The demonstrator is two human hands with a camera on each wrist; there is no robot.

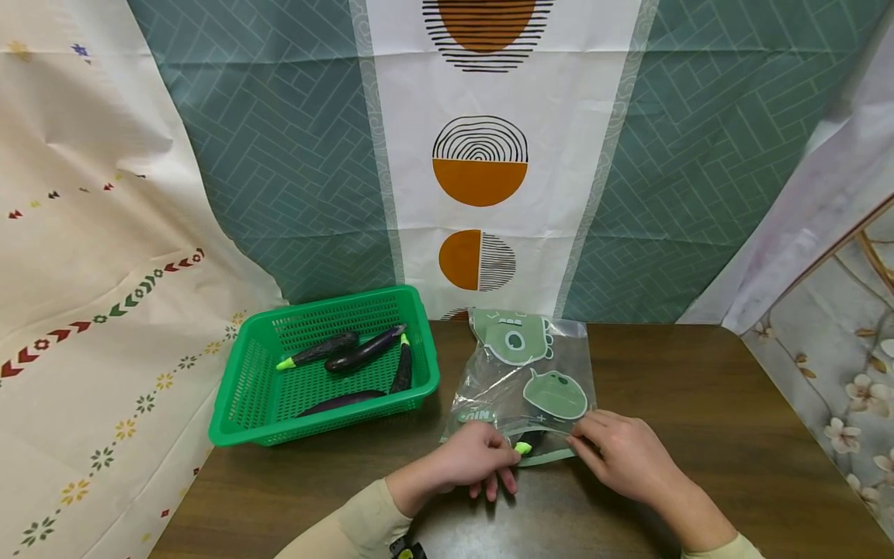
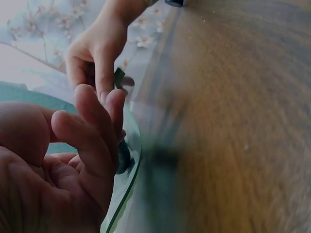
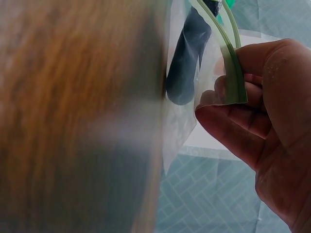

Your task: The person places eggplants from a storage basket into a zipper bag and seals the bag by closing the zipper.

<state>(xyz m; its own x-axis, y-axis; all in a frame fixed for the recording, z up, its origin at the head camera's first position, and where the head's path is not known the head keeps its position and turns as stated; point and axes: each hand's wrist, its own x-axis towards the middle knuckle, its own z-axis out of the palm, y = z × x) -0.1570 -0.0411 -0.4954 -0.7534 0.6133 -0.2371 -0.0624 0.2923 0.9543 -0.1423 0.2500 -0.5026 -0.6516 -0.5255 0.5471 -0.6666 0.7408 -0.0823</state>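
Observation:
A clear zip bag (image 1: 555, 396) with green cartoon prints lies flat on the table, its green-edged mouth toward me. Inside the mouth is a dark eggplant (image 1: 532, 441) with a bright green tip; its dark body (image 3: 187, 63) shows through the plastic in the right wrist view. My left hand (image 1: 475, 458) pinches the left part of the bag's mouth beside that tip, its other fingers loosely bent. At the right end of the mouth, my right hand (image 1: 621, 450) grips the green rim between thumb and fingers. The left fingertips' exact contact is partly hidden.
A green plastic basket (image 1: 328, 421) stands to the left with several eggplants (image 1: 363, 351) in it. The brown wooden table (image 1: 698, 404) extends to the right of the bag. Patterned cloths (image 1: 293, 155) hang behind and at the sides.

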